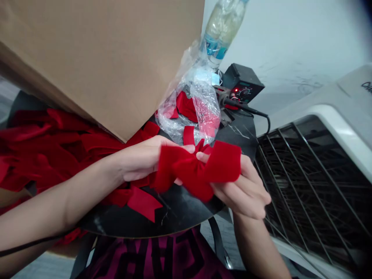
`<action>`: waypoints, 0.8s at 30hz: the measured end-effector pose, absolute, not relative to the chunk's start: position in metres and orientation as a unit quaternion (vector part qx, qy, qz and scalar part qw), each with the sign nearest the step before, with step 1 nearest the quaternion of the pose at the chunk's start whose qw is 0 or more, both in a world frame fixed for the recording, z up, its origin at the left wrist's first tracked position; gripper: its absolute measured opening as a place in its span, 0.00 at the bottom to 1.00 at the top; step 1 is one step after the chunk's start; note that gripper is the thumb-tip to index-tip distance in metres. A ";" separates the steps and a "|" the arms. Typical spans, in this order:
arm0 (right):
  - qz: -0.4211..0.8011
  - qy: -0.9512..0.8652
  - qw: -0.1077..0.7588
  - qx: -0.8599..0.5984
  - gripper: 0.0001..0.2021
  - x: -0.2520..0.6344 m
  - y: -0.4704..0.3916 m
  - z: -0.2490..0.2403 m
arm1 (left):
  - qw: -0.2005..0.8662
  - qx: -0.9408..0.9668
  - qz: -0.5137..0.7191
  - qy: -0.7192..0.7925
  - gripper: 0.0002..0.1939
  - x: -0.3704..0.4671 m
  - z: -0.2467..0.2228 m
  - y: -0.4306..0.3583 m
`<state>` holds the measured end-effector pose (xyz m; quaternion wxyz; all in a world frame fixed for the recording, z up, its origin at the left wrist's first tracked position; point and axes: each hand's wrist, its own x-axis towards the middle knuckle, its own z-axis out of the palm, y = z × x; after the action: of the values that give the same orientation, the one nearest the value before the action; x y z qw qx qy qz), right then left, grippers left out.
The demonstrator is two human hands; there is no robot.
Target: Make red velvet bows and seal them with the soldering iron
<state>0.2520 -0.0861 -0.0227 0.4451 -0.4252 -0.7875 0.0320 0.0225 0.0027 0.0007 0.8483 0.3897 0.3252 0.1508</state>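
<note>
I am mid-way through shaping a red velvet bow (197,170), held just above the dark round surface (180,217): my left hand (145,159) is closed in a pinch on its left loop, and my right hand (244,186) has its grip wrapped under the right loop, thumb at the middle. Next, I judge, the pinched centre must stay gathered while both loops are evened, with loose red strips (58,147) piled to my left.

A cardboard box (101,58) is seen above red strips (43,143); a plastic bag (200,100), bottle (222,27), black control unit (242,83) and white grille (314,174) are seen nearby.
</note>
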 end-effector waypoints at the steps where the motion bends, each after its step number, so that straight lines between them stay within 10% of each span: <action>1: -0.005 -0.823 0.419 -0.383 0.09 0.259 -0.085 -0.020 | 0.854 0.382 0.139 0.323 0.13 0.022 0.002 0.003; 5: -0.136 -0.884 0.330 -0.302 0.06 0.271 -0.079 -0.008 | 0.843 0.381 0.169 0.341 0.05 0.025 0.003 0.002; 11: 0.015 -0.870 0.357 -0.340 0.08 0.241 -0.096 0.002 | 0.795 0.371 0.288 0.385 0.07 0.030 0.002 -0.001; 17: 0.075 -0.938 0.156 -0.301 0.15 0.236 -0.139 0.037 | 0.851 0.298 0.291 0.320 0.06 0.029 0.001 -0.002; 24: -0.060 -0.835 0.350 -0.421 0.27 0.272 -0.092 0.015 | 0.859 0.286 0.271 0.326 0.02 0.030 0.004 -0.005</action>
<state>0.2722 -0.0918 0.0152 0.3502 -0.4206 -0.8348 -0.0597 0.0297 -0.0053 0.0040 0.8594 0.2862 0.3256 0.2711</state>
